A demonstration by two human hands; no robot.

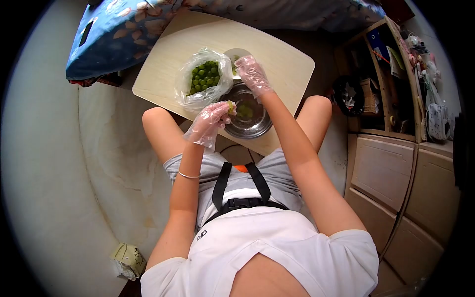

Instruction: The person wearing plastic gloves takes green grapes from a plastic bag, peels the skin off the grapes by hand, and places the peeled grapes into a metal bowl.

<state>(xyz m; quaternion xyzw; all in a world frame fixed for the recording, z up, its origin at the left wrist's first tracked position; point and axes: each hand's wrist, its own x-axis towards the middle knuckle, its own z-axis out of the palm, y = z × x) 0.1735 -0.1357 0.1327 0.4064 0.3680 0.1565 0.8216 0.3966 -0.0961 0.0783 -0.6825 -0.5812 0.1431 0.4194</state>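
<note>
Both hands wear clear plastic gloves. My left hand (210,122) is closed on a green grape (230,105) at its fingertips, by the left rim of a metal bowl (256,129). Light green pieces (246,110) lie in the bottom of that bowl. Above the bowl, my right hand (251,73) has its fingers bent together over the right side of a white dish (236,51); what they hold, if anything, is hidden. A clear plastic bag (183,79) full of green grapes (204,76) stands open to the left of the dish.
The pale low table (163,54) extends between the knees and a bed with a blue floral cover (111,37). A wooden shelf (383,74) and stacked storage boxes (383,168) stand at the right. A yellowish packet (128,258) lies on the floor at lower left.
</note>
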